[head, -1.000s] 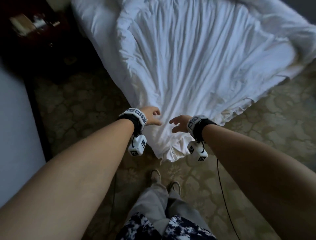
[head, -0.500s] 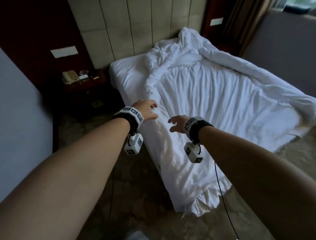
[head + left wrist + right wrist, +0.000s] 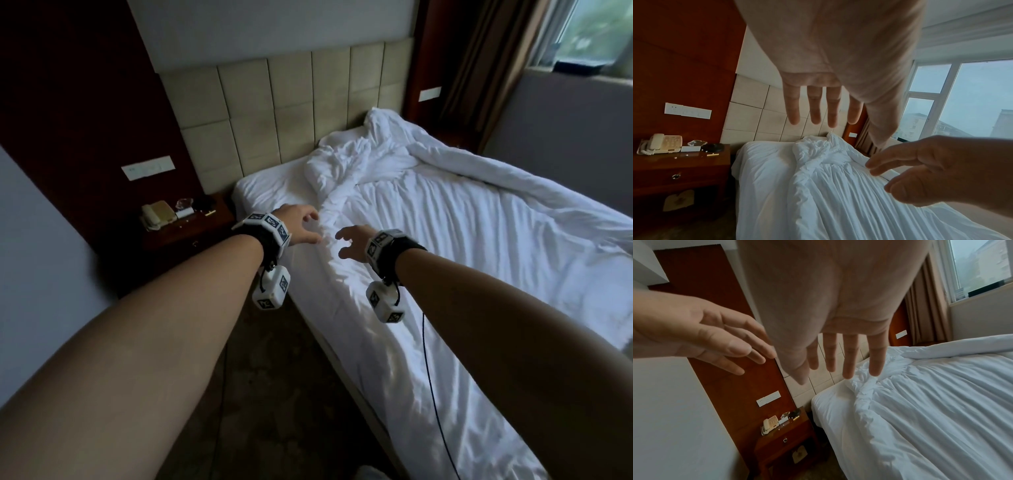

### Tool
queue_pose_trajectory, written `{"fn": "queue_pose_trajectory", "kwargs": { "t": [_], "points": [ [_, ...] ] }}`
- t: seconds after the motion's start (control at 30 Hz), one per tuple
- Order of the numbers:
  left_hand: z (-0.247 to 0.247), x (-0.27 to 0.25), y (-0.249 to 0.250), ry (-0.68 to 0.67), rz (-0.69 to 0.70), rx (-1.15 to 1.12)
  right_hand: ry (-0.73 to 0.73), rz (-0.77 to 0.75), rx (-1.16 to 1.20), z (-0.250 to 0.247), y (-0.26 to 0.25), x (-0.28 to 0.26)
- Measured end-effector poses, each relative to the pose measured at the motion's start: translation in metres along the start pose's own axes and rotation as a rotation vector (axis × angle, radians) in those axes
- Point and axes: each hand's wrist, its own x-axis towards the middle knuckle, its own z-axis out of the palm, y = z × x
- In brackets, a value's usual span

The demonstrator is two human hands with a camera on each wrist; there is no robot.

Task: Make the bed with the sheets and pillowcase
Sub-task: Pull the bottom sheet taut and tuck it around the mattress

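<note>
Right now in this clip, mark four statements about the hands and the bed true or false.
1. Both hands are empty, fingers spread. True: left hand, right hand.
2. The duvet lies smooth and flat. False: it is wrinkled, bunched near the headboard.
3. A telephone sits on the nightstand. True.
4. The nightstand stands between bed and window. False: it is on the opposite side, away from the window.

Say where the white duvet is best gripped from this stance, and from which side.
Probably the rolled near edge of the duvet, just ahead of both hands. It forms a raised ridge along the nightstand side of the bed, thick enough to pinch. Come from that side, left hand and right hand apart along the ridge; both are open and empty.
</note>
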Motion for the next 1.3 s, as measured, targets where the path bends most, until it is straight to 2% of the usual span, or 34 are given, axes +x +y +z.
{"fn": "queue_pose_trajectory", "kwargs": {
  "t": [0.17,0.37,0.53,0.83,1.1,1.3],
  "points": [
    [-0.03,0.065,-0.045,0.021,0.0,0.016,0.029,0.0,-0.015,-0.021,-0.014,0.08],
    [-0.067,0.172,-0.099,0.026,-0.01,0.08,0.058,0.007,-0.028,-0.045,-0.013,0.216],
    [-0.101,0.259,-0.143,0.024,-0.039,0.092,0.034,0.036,0.002,-0.067,-0.018,0.322],
    [-0.147,0.394,-0.225,0.003,-0.03,0.052,0.008,0.061,-0.006,-0.102,-0.04,0.472],
    [-0.177,0.544,-0.314,-0.056,0.066,0.076,0.063,0.207,0.009,-0.12,-0.056,0.607],
    [-0.205,0.646,-0.348,-0.102,0.171,0.096,0.1,0.315,0.053,-0.14,-0.068,0.68]
  ]
}}
